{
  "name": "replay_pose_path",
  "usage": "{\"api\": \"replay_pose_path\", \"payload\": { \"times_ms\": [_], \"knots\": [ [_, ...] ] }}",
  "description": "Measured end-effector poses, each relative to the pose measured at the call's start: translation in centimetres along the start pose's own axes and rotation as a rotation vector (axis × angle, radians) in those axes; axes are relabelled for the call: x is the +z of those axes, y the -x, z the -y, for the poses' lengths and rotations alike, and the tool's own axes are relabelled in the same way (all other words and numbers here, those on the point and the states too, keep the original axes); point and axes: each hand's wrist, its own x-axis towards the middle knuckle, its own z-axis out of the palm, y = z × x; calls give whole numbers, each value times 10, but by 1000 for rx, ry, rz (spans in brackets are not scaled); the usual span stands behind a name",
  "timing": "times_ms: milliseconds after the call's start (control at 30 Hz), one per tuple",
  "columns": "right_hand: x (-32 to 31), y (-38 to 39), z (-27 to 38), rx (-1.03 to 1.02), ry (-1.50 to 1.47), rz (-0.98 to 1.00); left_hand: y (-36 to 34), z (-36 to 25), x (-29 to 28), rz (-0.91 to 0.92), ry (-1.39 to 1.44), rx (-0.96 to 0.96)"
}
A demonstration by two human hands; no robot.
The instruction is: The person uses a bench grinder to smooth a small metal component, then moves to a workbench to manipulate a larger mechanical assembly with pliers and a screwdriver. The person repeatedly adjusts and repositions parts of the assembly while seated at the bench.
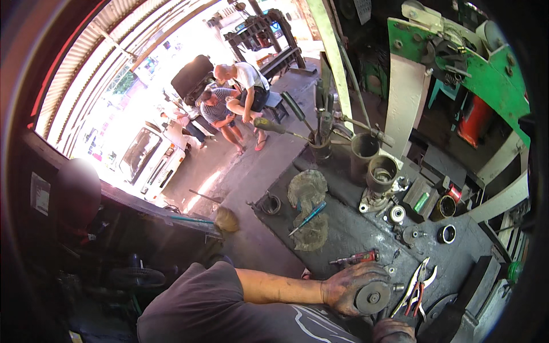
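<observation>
My left hand [346,288], blackened with grease, is closed around a round grey metal disc [373,297] with a raised hub at its centre. Just below it, at the lower edge, my right hand [394,330] shows curled fingers; what they grip, if anything, is hidden. Silver locking pliers [414,288] lie right of the disc, with red-handled pliers [419,298] across them. Beyond my left hand lies a red-handled tool [357,258]. Farther off, a blue screwdriver [309,217] rests on dirty grey cloths [309,188].
Metal cylinders [365,150], bearings [396,214] and rings [446,234] crowd the bench's far right. A can of tools [320,148] stands at its far edge. A vise-like block [469,297] is at right, a green press frame [457,68] behind. Several people sit or stand outside.
</observation>
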Motion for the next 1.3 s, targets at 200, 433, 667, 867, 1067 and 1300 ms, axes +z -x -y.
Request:
{"api": "replay_pose_path", "payload": {
  "times_ms": [200, 433, 667, 867, 1067, 1300],
  "knots": [
    [-4, 1, -16, 38, -12, -48, 1, 7, 4, 33, -16, 7],
    [1, 26, -15, 144, -112, -204, 6, 7, 6, 32, -194, -32],
    [-50, 31, 31, 31, -42, -228, 16, 4, 1, -5, -234, -44],
    [-71, 27, 6, 508, 530, -287, 76, -50, 3, -61, -192, -362],
    [-70, -13, -74, 679, 214, -56, 72, -65, 37, -55, -261, -450],
    [-58, 4, -91, 517, 73, -158, 52, -39, 18, 51, -226, -353]
  ]
}}
